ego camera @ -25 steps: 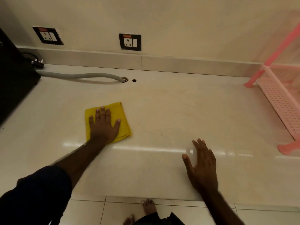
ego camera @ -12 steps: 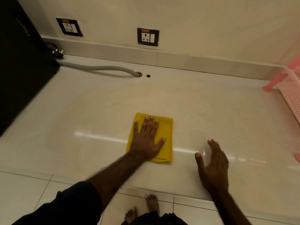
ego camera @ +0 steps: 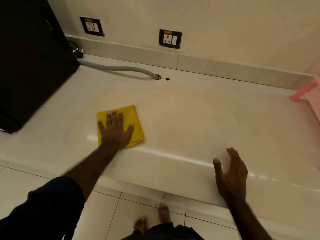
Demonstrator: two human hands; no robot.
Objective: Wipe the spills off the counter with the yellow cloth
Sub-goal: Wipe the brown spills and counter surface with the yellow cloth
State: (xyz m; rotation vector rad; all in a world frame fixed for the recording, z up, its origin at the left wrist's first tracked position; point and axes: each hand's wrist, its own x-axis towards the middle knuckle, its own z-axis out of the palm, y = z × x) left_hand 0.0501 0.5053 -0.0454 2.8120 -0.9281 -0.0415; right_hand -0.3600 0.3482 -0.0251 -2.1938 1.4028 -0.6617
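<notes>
A folded yellow cloth [ego camera: 136, 118] lies flat on the cream counter [ego camera: 199, 118], left of the middle. My left hand [ego camera: 115, 130] presses on it palm down with fingers spread, covering most of it. My right hand [ego camera: 232, 174] rests on the counter's front edge at the right, fingers apart, holding nothing. I cannot make out any spill on the glossy surface.
A black appliance [ego camera: 29, 63] stands at the far left. A grey hose [ego camera: 121, 69] runs along the back into a hole [ego camera: 157, 77]. A pink plastic rack [ego camera: 310, 96] sits at the right edge. Two wall sockets [ego camera: 170, 38] are above the counter.
The cloth under my left hand slid toward the front edge and back again, first rightward, then leftward. My right hand stayed on the front edge. The camera view shifted left and back.
</notes>
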